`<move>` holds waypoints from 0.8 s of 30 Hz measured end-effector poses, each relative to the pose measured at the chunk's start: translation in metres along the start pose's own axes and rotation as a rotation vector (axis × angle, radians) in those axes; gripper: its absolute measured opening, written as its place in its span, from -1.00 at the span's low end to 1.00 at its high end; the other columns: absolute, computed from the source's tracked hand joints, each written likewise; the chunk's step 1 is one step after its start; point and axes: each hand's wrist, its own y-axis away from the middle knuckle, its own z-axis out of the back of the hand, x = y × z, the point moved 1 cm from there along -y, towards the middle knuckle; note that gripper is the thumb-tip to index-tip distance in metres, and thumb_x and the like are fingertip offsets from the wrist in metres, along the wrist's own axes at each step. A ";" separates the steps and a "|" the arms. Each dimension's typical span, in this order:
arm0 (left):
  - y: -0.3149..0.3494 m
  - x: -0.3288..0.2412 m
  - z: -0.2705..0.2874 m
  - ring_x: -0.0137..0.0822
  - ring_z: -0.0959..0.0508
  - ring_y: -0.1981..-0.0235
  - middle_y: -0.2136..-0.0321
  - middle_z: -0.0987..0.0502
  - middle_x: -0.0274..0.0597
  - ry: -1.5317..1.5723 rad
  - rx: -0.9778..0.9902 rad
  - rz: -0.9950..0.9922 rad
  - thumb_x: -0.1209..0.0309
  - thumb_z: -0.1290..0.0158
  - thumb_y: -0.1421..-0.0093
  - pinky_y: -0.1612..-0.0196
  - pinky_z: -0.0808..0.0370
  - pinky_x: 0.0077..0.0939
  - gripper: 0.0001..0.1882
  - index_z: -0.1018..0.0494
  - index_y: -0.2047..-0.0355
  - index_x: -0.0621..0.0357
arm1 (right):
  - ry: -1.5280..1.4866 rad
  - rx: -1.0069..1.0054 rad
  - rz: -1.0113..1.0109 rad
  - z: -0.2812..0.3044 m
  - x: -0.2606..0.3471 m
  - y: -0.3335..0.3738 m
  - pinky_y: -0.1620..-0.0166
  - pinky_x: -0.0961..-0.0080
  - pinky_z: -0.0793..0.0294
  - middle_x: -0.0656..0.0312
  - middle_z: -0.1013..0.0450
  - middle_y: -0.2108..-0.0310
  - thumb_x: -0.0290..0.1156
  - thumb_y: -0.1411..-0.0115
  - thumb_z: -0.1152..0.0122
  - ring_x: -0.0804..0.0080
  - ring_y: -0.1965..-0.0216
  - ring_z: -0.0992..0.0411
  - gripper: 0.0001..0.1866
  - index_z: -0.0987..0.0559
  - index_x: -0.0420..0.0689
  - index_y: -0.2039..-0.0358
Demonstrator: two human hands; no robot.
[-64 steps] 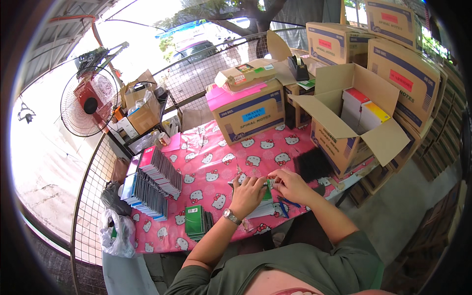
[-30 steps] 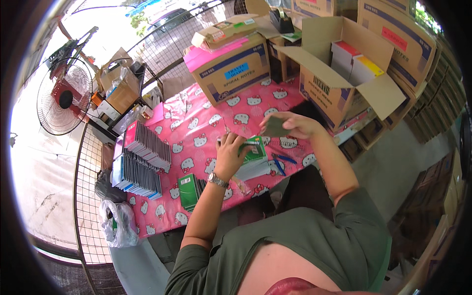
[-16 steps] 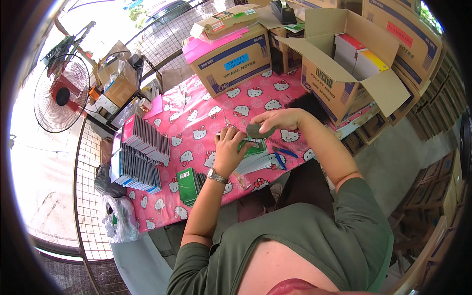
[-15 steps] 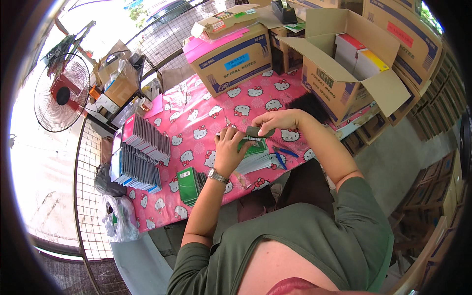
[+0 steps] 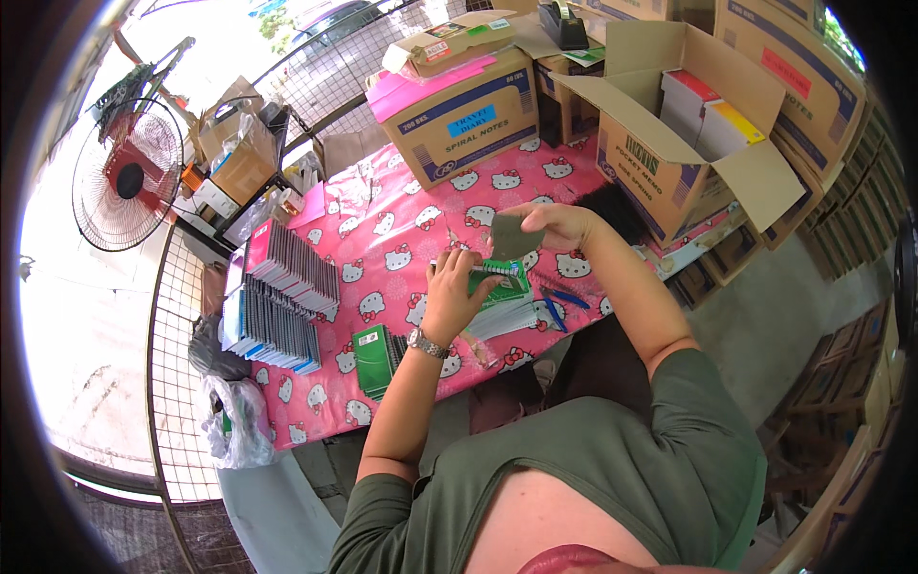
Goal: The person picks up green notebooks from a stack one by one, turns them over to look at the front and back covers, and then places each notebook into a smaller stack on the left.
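My right hand pinches a dark grey-green cover, held up above the table. Whether this cover is joined to the notebook below is unclear. My left hand grips the left end of a green spiral notebook, its thumb lying across the front. Under that notebook sits a pile of white-edged green pads. Just right of the pile lies a blue-handled hand tool, probably pliers. More green spiral notebooks are stacked beside my left forearm.
Tall stacks of spiral notebooks stand at the table's left. Cartons, one closed and one open with pads inside, line the back. A fan stands far left. A plastic bag hangs by the left edge.
My right hand has lifted the dark cover up and turned it, so its flat face shows and the notebook's spiral is uncovered. My left hand stays on the notebook. The view has shifted slightly.
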 end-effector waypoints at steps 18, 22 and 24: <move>-0.005 -0.001 -0.005 -0.11 -0.44 0.04 0.18 -0.52 -0.19 -0.165 -0.009 0.197 0.19 -0.22 -0.14 0.02 -0.33 -0.17 -0.63 -0.48 0.14 0.13 | 0.830 -0.112 -0.060 0.006 0.017 -0.030 -0.05 0.17 -0.42 0.03 -0.54 0.21 0.08 -0.16 -0.23 0.08 0.02 -0.48 -0.50 -0.63 -0.09 0.12; -0.003 -0.003 -0.009 -0.11 -0.44 0.07 0.23 -0.52 -0.21 -0.179 -0.060 0.162 0.19 -0.21 -0.14 0.03 -0.32 -0.15 -0.65 -0.47 0.15 0.12 | 1.518 -0.118 0.007 -0.045 0.037 -0.015 0.07 0.16 -0.47 0.13 -0.54 0.34 -0.12 -0.10 -0.33 0.12 0.12 -0.51 -0.68 -0.62 -0.10 0.28; -0.004 -0.004 -0.010 -0.11 -0.44 0.08 0.25 -0.51 -0.21 -0.173 -0.068 0.190 0.20 -0.21 -0.14 0.05 -0.32 -0.14 -0.66 -0.47 0.16 0.11 | 1.681 -0.356 0.230 -0.055 0.025 -0.014 0.09 0.19 -0.47 0.14 -0.52 0.33 -0.23 -0.02 -0.40 0.15 0.14 -0.52 -0.76 -0.58 -0.08 0.40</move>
